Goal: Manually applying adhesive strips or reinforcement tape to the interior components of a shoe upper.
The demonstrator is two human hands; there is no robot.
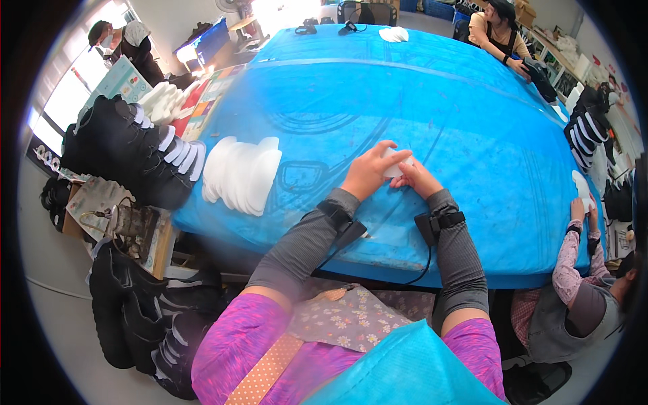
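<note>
My left hand point(370, 171) and my right hand point(420, 178) meet over the middle of the blue-covered table. Between their fingers is a small white piece point(395, 170), mostly hidden, so its full shape cannot be told. The fingers of both hands are closed around it. To the left of my hands lies a fanned row of white insole-shaped pads point(241, 174) on the blue cover point(337, 121). Both my forearms wear grey sleeves with black straps at the wrists.
Black shoes point(121, 152) are piled at the left edge, with more black shoes point(145, 317) below. A few white pads point(394, 34) lie at the far edge. One person works on the near right, another point(503, 30) at the far right, a third point(128, 50) at the far left.
</note>
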